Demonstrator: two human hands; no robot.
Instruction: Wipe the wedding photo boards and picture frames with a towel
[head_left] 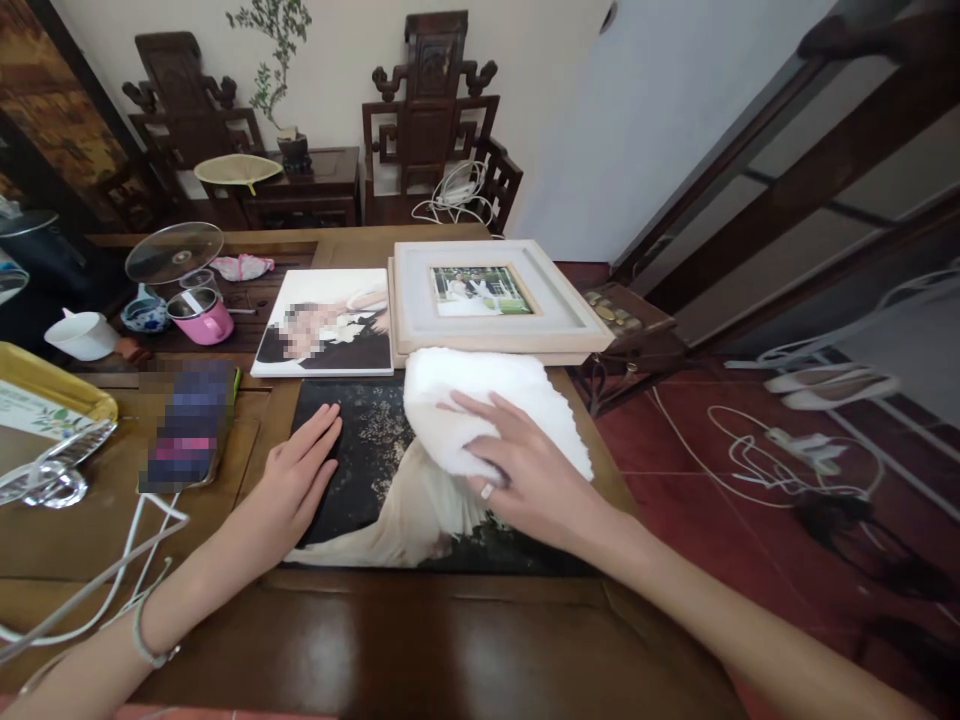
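A large dark photo print [375, 470] lies flat on the wooden table [360, 650] in front of me. My left hand [296, 475] rests flat on the print's left edge, fingers stretched out. My right hand [525, 465] presses a folded white cloth [480, 400] down on the print's upper right part, fingers bent over the cloth. A ring shows on that hand.
Behind the print lie a second photo print [326, 322] and a pale framed picture [491, 295]. At left are a pink pot [201, 315], a white cup [82, 335], a yellow tray [52, 385] and a phone [187, 425]. Carved chairs [431, 120] stand at the back; cables [795, 450] lie on the red floor at right.
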